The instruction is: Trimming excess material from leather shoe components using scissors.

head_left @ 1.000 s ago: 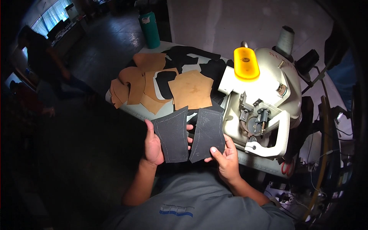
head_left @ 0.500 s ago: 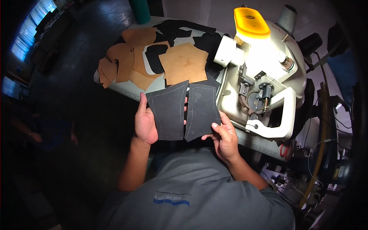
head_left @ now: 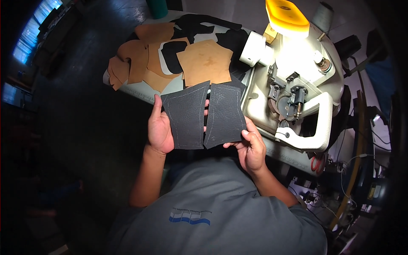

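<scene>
Two dark grey-black leather pieces lie side by side across my hands, a narrow gap between them. Light stitch-like lines run along the edges of the left leather piece and the right leather piece. My left hand supports the left piece from below, thumb up along its left side; its fingertips show through the gap. Thumb and fingers of my right hand pinch the lower right corner of the right piece. Part of the right hand's fingers is hidden under the leather.
Beyond the pieces, tan leather cutouts and black scraps cover the table. At the right stands a white leather-working machine with a curved guard and a lit yellow-topped lamp. A green cylinder is at the far edge.
The right leather piece has tilted flatter, and my right thumb has slid toward its edge. My left hand keeps its hold. The whole view has shifted slightly; a person at far left has moved.
</scene>
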A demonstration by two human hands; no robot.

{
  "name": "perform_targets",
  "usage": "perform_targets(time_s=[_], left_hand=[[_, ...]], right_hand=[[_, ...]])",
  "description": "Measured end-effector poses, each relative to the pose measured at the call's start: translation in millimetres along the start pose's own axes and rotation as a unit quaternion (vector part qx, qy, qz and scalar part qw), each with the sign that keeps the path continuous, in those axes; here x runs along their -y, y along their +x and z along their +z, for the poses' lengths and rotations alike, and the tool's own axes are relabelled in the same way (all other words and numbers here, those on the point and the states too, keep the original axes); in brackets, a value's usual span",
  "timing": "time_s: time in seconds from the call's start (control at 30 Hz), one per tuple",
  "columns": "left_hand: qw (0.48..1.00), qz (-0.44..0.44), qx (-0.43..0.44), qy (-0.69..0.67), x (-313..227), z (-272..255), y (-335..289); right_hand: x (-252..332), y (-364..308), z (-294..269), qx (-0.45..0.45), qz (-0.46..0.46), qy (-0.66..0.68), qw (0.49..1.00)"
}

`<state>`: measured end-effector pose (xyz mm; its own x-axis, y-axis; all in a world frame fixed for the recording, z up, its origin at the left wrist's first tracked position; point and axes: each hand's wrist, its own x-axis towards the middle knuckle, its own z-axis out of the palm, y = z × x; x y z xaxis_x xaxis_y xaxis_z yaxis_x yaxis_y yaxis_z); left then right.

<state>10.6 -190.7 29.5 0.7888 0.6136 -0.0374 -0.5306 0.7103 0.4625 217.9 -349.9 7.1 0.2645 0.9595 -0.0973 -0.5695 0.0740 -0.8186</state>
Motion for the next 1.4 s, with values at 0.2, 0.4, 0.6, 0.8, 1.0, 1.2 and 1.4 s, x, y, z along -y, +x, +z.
perform_targets(time_s=[0.2,0.4,0.6,0.8,1.0,1.2,1.4], left_hand=[[0.999,-0.005,-0.001,-0.035,0.7,-2.5,-0.7],[1.0,-0.001,-0.009,-0.011,-0.6,-3.2,-1.9],[1.0,-0.005,-0.005,-0.026,-0.3,-4.3,-1.6],[0.999,-0.019,-0.02,-0.025,-0.5,-4.1,-2.6],[0.998,-0.015,-0.027,-0.046,-0.2,-7.8,-3.9],[1.0,0.017,0.009,-0.015,-7.9,-3.4,-8.8],[0.964,0.156,-0.16,0.142,-35.7,-25.6,-24.3]], right_hand=[[-0.3,1.7,1.3,0.009,-0.009,0.005,1.0],[-6.1,1.3,-2.5,0.02,-0.017,0.008,1.0],[-7.4,1.1,-1.8,0.01,-0.014,0.012,1.0],[-7.4,0.2,0.3,0.005,-0.006,0.011,1.0],[-8.3,1.2,1.2,0.016,-0.005,-0.014,1.0],[-2.8,5.7,12.9,0.003,0.047,-0.001,0.999],[-4.8,69.2,46.1,0.016,0.0,-0.005,1.0]])
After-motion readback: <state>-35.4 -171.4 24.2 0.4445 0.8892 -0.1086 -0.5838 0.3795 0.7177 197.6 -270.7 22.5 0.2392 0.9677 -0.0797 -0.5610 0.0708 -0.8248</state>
